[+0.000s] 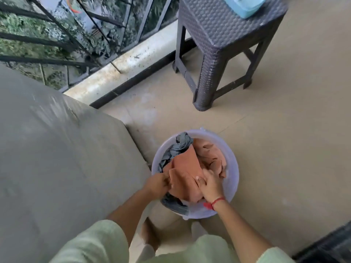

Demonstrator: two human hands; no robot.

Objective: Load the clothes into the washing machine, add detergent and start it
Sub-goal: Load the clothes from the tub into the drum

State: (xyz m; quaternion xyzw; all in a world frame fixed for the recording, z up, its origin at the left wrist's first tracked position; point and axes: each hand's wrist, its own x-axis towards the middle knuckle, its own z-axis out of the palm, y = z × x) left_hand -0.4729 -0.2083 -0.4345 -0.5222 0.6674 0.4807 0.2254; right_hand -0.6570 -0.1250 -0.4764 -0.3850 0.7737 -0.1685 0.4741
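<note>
A pale lilac plastic bucket point(234, 168) stands on the floor, filled with clothes. On top lies an orange cloth point(187, 168), with a grey-blue garment point(180, 144) beneath it at the far-left side. My left hand point(157, 184) grips the orange cloth's left edge. My right hand point(210, 185), with a red thread at the wrist, holds the same cloth on its right side, fingers curled into the fabric. To the left is a large object under a grey cover point(57, 158), which hides whatever is beneath it.
A dark wicker stool point(218, 40) stands on the tan floor behind the bucket, with a light-blue plastic thing point(245, 4) on its top. A black metal railing point(76, 40) and a low ledge point(123, 65) run along the left. Open floor lies to the right.
</note>
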